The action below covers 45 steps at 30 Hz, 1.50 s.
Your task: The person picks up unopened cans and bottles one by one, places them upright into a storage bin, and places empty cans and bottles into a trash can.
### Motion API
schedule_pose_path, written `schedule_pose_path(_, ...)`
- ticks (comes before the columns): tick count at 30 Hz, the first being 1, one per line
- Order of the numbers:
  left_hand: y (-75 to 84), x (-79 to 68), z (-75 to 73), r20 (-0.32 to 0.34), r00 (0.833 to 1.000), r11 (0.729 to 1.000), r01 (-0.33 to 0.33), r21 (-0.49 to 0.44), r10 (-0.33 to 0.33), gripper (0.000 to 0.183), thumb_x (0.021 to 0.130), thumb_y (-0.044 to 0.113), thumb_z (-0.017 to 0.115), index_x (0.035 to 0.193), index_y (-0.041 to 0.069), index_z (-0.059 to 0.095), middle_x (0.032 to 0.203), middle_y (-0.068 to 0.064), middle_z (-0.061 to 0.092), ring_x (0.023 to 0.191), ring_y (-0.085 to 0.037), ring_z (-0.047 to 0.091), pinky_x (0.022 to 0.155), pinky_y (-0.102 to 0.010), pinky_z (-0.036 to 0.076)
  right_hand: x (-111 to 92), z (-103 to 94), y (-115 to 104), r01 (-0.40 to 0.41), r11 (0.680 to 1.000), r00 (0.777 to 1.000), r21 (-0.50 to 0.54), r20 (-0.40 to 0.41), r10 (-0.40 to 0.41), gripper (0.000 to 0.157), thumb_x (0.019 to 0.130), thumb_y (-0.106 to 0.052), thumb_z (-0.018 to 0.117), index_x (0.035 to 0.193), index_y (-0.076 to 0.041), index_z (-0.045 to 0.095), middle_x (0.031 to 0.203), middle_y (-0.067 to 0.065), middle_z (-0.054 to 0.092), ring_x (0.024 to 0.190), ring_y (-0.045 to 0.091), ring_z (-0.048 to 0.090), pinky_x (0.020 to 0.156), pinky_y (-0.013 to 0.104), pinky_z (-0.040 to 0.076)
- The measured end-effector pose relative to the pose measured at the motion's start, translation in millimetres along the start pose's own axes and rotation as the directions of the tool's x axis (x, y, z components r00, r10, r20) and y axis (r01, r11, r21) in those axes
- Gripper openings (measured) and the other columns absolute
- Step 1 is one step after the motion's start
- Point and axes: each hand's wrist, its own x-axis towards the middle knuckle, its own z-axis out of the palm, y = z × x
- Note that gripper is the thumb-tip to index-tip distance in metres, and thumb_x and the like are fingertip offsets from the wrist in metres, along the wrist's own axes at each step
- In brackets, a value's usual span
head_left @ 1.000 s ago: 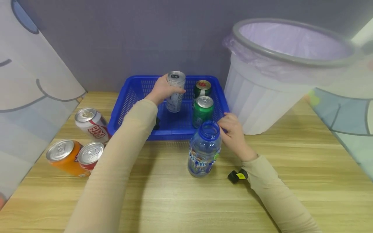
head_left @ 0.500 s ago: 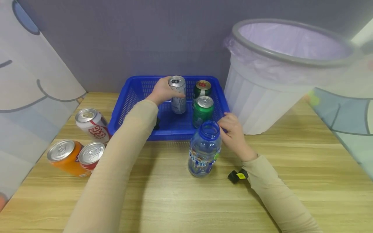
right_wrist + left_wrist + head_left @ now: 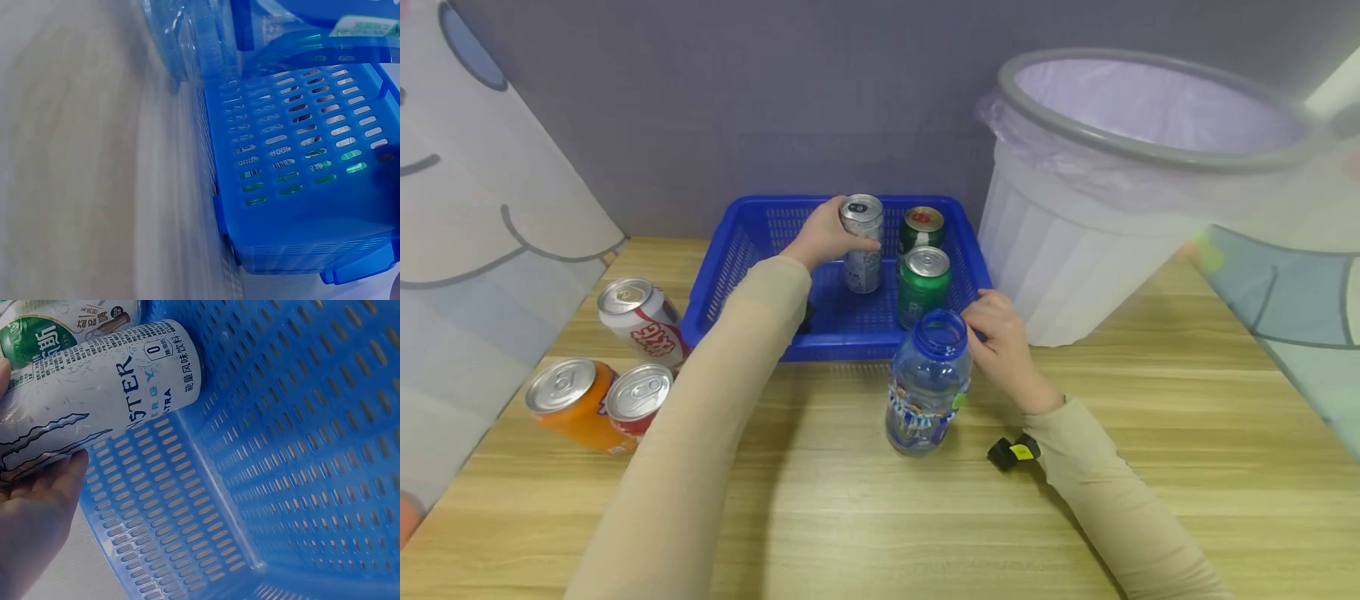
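In the head view my left hand (image 3: 827, 233) grips a tall white Monster energy can (image 3: 862, 271), upright inside the blue plastic basket (image 3: 842, 343). The left wrist view shows my fingers (image 3: 53, 484) round the can's side, its printed label facing the camera. Beside it in the basket stand a green can (image 3: 922, 292) and a darker green can (image 3: 922, 221). My right hand (image 3: 1000, 346) has its fingers curled at the basket's front right corner, its thumb partly hidden behind the mouth of a clear blue bottle (image 3: 927, 400) that stands open on the table.
A white can with red lettering (image 3: 651, 329), an orange can (image 3: 580, 412) and a red can (image 3: 638, 396) stand on the wooden table (image 3: 865, 533) left of the basket. A white waste bin (image 3: 1037, 250) with a purple liner rises at the right.
My left hand has shifted slightly right with the Monster can, which has come lower into the basket, closer to the green cans. The right hand and the bottle have kept their places.
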Motion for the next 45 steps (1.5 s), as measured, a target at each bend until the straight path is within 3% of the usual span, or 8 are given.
schedule_pose_path(9, 2.1, 1.3, 0.9, 0.021, 1.0, 1.0, -0.001, 0.018, 0.0, 0.075, 0.077, 0.023, 0.078, 0.137, 0.002, 0.039, 0.13, -0.015, 0.054, 0.121, -0.03, 0.05, 0.105, -0.041, 0.038, 0.5, -1.6, -0.8, 0.007, 1.0, 1.0, 0.004, -0.019, -0.007, 0.054, 0.099, -0.037, 0.044, 0.061, -0.001, 0.058, 0.064, 0.011, 0.062, 0.068, 0.028, 0.052, 0.09, 0.054, 0.038)
schedule_pose_path(19, 1.0, -4.1, -0.9, 0.048, 0.997, 0.998, 0.058, -0.032, -0.057, 0.076, 0.079, 0.027, 0.076, 0.14, 0.006, 0.037, 0.134, -0.012, 0.052, 0.124, -0.028, 0.049, 0.104, -0.042, 0.039, 0.5, 1.1, -0.3, 0.01, 1.0, 1.0, 0.008, -0.009, -0.01, 0.054, 0.099, -0.038, 0.045, 0.061, -0.002, 0.057, 0.064, 0.01, 0.062, 0.068, 0.026, 0.052, 0.091, 0.051, 0.039)
schedule_pose_path(39, -0.6, -1.1, -3.5, 0.059, 0.992, 0.994, 0.112, -0.018, -0.11, 0.086, 0.081, 0.037, 0.073, 0.147, 0.006, 0.027, 0.142, -0.013, 0.044, 0.131, -0.029, 0.042, 0.107, -0.044, 0.036, -1.0, 5.7, 2.7, 0.001, 1.0, 1.0, -0.006, 0.006, -0.001, 0.051, 0.099, -0.032, 0.045, 0.058, -0.003, 0.055, 0.062, 0.01, 0.06, 0.068, 0.026, 0.051, 0.09, 0.054, 0.038)
schedule_pose_path(45, 6.6, -2.5, -9.0, 0.037, 0.995, 0.995, 0.097, -0.027, -0.096, 0.084, 0.082, 0.035, 0.072, 0.146, 0.004, 0.027, 0.141, -0.014, 0.044, 0.129, -0.029, 0.044, 0.106, -0.042, 0.038, -1.0, 7.1, 4.9, -0.011, 1.0, 1.0, -0.004, 0.013, 0.011, 0.048, 0.098, -0.028, 0.046, 0.059, -0.003, 0.056, 0.063, 0.01, 0.061, 0.069, 0.026, 0.051, 0.092, 0.055, 0.038)
